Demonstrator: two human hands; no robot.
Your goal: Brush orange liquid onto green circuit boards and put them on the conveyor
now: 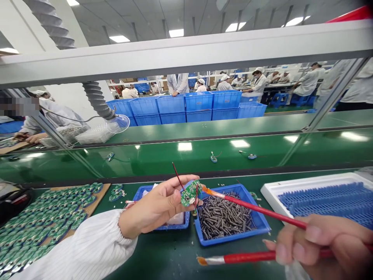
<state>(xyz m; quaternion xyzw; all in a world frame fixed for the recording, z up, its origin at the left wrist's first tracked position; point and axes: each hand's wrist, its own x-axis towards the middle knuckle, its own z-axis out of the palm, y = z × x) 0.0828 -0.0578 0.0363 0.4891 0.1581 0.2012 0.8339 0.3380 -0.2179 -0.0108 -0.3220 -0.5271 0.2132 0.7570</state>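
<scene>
My left hand (163,204) grips a small green circuit board (191,193) with a blue edge, and a thin dark red wire (177,175) sticks up from it. In my right hand (326,243) are two red-handled brushes. The upper paintbrush (256,209) reaches across so that its orange tip meets the board's right edge. Below it, the second paintbrush (247,257) points left, its tip over the green table. Behind the board stands a blue tray (201,237) full of dark metal springs or screw-like parts (225,216); which of these I cannot tell.
Rows of circuit boards (43,221) lie on cardboard at the left. A white foam tray (272,194) with blue parts stands at the right. Beyond runs a green conveyor (157,155) carrying a few boards, under a metal frame (186,54). Blue bins (171,104) and co-workers are farther back.
</scene>
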